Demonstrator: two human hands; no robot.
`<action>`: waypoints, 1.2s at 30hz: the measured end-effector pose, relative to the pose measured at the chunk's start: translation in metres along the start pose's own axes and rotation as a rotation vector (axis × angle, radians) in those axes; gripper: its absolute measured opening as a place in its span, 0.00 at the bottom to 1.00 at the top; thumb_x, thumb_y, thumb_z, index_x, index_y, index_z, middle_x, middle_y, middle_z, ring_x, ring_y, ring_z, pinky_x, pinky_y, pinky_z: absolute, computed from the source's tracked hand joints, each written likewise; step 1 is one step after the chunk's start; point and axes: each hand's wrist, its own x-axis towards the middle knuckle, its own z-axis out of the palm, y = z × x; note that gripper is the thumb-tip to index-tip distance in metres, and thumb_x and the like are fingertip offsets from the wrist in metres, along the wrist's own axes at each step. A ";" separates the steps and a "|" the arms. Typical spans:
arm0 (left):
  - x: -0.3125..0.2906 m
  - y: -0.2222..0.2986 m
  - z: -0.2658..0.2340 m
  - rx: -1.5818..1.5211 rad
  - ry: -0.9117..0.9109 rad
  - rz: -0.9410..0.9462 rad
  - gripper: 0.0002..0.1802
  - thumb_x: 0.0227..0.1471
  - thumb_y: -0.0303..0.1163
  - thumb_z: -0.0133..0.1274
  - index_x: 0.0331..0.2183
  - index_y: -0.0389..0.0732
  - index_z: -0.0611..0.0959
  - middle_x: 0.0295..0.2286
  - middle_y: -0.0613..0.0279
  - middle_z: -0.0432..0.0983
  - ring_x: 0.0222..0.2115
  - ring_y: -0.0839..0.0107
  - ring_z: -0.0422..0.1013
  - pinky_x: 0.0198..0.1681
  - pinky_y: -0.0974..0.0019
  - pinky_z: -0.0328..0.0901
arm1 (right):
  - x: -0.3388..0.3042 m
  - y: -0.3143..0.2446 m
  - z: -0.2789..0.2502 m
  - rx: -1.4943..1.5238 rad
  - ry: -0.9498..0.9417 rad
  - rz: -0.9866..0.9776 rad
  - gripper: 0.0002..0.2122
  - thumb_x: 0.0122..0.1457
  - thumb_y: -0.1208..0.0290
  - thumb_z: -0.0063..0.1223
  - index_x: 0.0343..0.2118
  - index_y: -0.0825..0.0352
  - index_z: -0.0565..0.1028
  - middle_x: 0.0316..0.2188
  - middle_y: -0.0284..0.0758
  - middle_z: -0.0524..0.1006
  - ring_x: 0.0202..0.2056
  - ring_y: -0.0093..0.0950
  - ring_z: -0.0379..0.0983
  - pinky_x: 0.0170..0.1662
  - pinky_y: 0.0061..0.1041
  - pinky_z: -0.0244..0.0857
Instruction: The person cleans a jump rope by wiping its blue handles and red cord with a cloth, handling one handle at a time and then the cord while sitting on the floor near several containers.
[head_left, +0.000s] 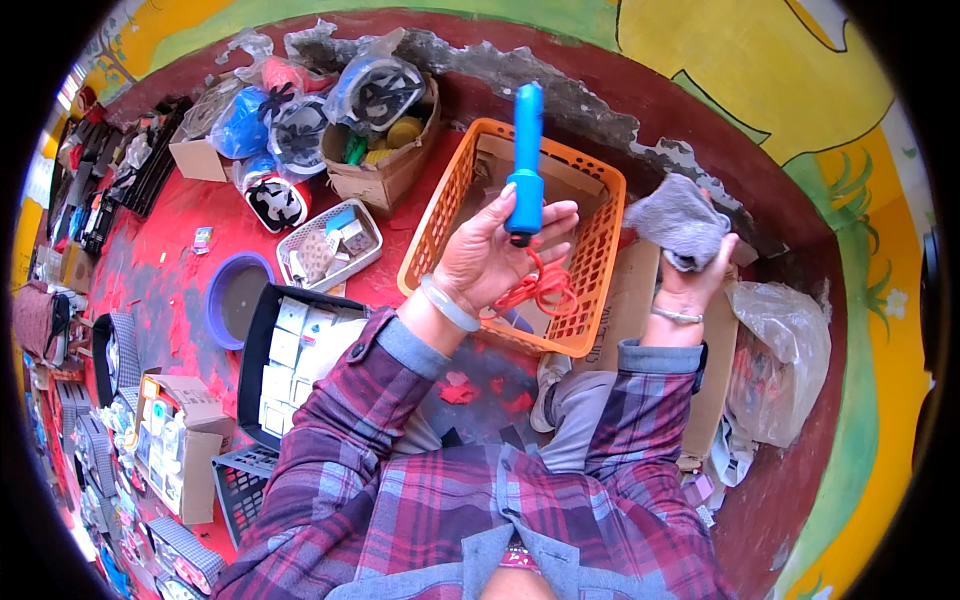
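From my remote seat, the biggest thing I see is the painted wall (730, 60), yellow and green over a dark red band, curving around the red floor (150, 310). The orange basket (450, 215) sits ahead of the person, with flattened cardboard (622, 310) at its right. The right hand (688, 285) is closed around a bunched grey cloth (682, 215), off to the right of the basket and well apart from the other hand. The left hand (475, 260) grips the blue handle (527, 165) lightly by its thicker lower part, thumb along its left side and the other fingers spread behind; the handle is held up over the basket.

For a good hold here, I would set the thumb and fingers firmly on that thick part, leave the slim part bare, and have the cloth wadded so no loose corner snags.

The handle's long axis runs almost straight up the picture, leaning a touch right at the top. Its slim, rounded end points up and away from the person, its black tip down toward the palm. Smallest is the red cord (552, 288), looped below the tip; whether it hangs free or rests in the basket, I can't be sure.
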 end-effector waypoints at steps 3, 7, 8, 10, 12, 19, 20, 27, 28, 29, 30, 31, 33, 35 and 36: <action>0.008 -0.006 -0.008 0.009 0.072 0.092 0.16 0.56 0.41 0.48 0.42 0.41 0.72 0.47 0.45 0.68 0.52 0.59 0.62 0.56 0.47 0.53 | -0.027 0.035 0.065 -0.139 -0.082 0.035 0.35 0.61 0.41 0.21 0.54 0.72 0.62 0.52 0.44 0.67 0.53 0.38 0.63 0.57 0.36 0.56; 0.012 -0.019 -0.004 0.094 0.046 0.208 0.17 0.54 0.37 0.50 0.44 0.40 0.71 0.43 0.57 0.70 0.46 0.68 0.66 0.52 0.60 0.59 | -0.068 0.107 0.085 -0.724 -0.351 -0.137 0.31 0.61 0.49 0.39 0.56 0.72 0.58 0.48 0.41 0.69 0.51 0.33 0.65 0.55 0.31 0.55; 0.010 -0.021 0.002 0.113 0.035 0.243 0.17 0.54 0.37 0.51 0.44 0.40 0.70 0.41 0.60 0.70 0.43 0.71 0.67 0.50 0.64 0.61 | -0.077 0.125 0.081 -0.998 -0.406 -0.273 0.31 0.60 0.52 0.45 0.57 0.73 0.58 0.46 0.41 0.70 0.49 0.32 0.66 0.54 0.30 0.57; 0.010 -0.019 -0.011 0.096 -0.006 0.216 0.17 0.55 0.35 0.48 0.45 0.40 0.71 0.40 0.64 0.71 0.40 0.73 0.69 0.48 0.69 0.63 | -0.084 0.132 0.081 -1.164 -0.398 -0.348 0.31 0.56 0.59 0.53 0.57 0.73 0.57 0.46 0.42 0.70 0.48 0.32 0.68 0.50 0.29 0.60; 0.009 -0.018 -0.011 0.059 0.024 0.209 0.15 0.56 0.34 0.47 0.44 0.40 0.71 0.39 0.64 0.72 0.39 0.73 0.69 0.47 0.69 0.64 | -0.079 0.129 0.076 -1.214 -0.353 -0.335 0.29 0.55 0.57 0.56 0.54 0.71 0.62 0.45 0.43 0.72 0.44 0.31 0.71 0.45 0.26 0.65; 0.012 -0.010 -0.014 0.284 0.107 0.152 0.15 0.56 0.38 0.50 0.40 0.37 0.73 0.35 0.64 0.73 0.36 0.74 0.70 0.42 0.70 0.65 | -0.072 0.118 0.076 -1.056 -0.157 -0.051 0.21 0.57 0.51 0.50 0.30 0.71 0.77 0.23 0.36 0.77 0.29 0.23 0.74 0.33 0.23 0.65; 0.012 -0.009 -0.011 0.348 0.134 0.138 0.15 0.55 0.38 0.50 0.40 0.37 0.73 0.35 0.64 0.73 0.36 0.75 0.70 0.41 0.70 0.65 | -0.069 0.118 0.075 -1.043 -0.130 -0.034 0.22 0.58 0.51 0.49 0.30 0.71 0.77 0.23 0.35 0.77 0.28 0.22 0.73 0.33 0.23 0.65; 0.006 0.007 -0.003 0.517 0.216 0.030 0.20 0.55 0.41 0.51 0.43 0.37 0.71 0.36 0.61 0.73 0.35 0.73 0.71 0.39 0.68 0.66 | -0.036 0.082 0.054 -0.501 0.013 0.288 0.24 0.63 0.51 0.34 0.39 0.72 0.72 0.32 0.40 0.76 0.33 0.31 0.74 0.41 0.29 0.68; 0.004 0.010 -0.001 0.527 0.264 0.018 0.20 0.55 0.41 0.51 0.43 0.37 0.71 0.37 0.61 0.73 0.37 0.72 0.71 0.42 0.68 0.65 | -0.030 0.077 0.049 -0.383 0.009 0.291 0.25 0.63 0.52 0.33 0.40 0.74 0.70 0.33 0.42 0.76 0.35 0.35 0.75 0.43 0.32 0.68; 0.005 0.011 -0.007 0.516 0.223 0.072 0.21 0.54 0.42 0.52 0.43 0.37 0.71 0.35 0.61 0.73 0.35 0.72 0.71 0.41 0.68 0.65 | -0.029 0.071 0.048 -0.328 -0.011 0.274 0.25 0.64 0.52 0.32 0.42 0.75 0.69 0.35 0.45 0.75 0.38 0.39 0.74 0.46 0.36 0.67; 0.004 0.013 -0.006 0.541 0.236 0.094 0.21 0.54 0.42 0.52 0.43 0.37 0.71 0.35 0.61 0.73 0.35 0.72 0.71 0.41 0.68 0.65 | -0.026 0.068 0.044 -0.321 -0.056 0.285 0.27 0.62 0.49 0.34 0.45 0.75 0.67 0.37 0.46 0.74 0.41 0.39 0.73 0.48 0.37 0.66; 0.003 0.016 -0.001 0.566 0.248 0.111 0.21 0.54 0.42 0.52 0.43 0.37 0.71 0.35 0.61 0.73 0.34 0.73 0.71 0.41 0.68 0.65 | -0.026 0.070 0.044 -0.326 -0.128 0.302 0.28 0.61 0.48 0.36 0.47 0.74 0.65 0.39 0.45 0.74 0.42 0.38 0.72 0.48 0.36 0.66; 0.004 0.013 0.000 0.576 0.260 0.185 0.22 0.53 0.41 0.53 0.43 0.36 0.71 0.34 0.61 0.74 0.33 0.74 0.71 0.40 0.69 0.65 | -0.032 0.076 0.048 -0.363 -0.234 0.356 0.29 0.60 0.47 0.39 0.52 0.72 0.62 0.44 0.44 0.72 0.45 0.35 0.71 0.50 0.35 0.64; 0.007 0.006 -0.003 0.553 0.268 0.261 0.21 0.53 0.40 0.54 0.42 0.35 0.72 0.33 0.61 0.74 0.33 0.75 0.71 0.39 0.69 0.65 | -0.047 0.092 0.054 -0.433 -0.376 0.406 0.30 0.58 0.48 0.44 0.56 0.68 0.59 0.48 0.39 0.69 0.48 0.29 0.68 0.53 0.29 0.61; 0.008 0.003 -0.002 0.541 0.270 0.298 0.21 0.52 0.40 0.54 0.42 0.34 0.73 0.33 0.61 0.74 0.33 0.75 0.71 0.39 0.69 0.65 | -0.052 0.104 0.046 -0.499 -0.449 0.377 0.31 0.56 0.50 0.51 0.56 0.67 0.60 0.47 0.35 0.69 0.47 0.25 0.66 0.52 0.24 0.59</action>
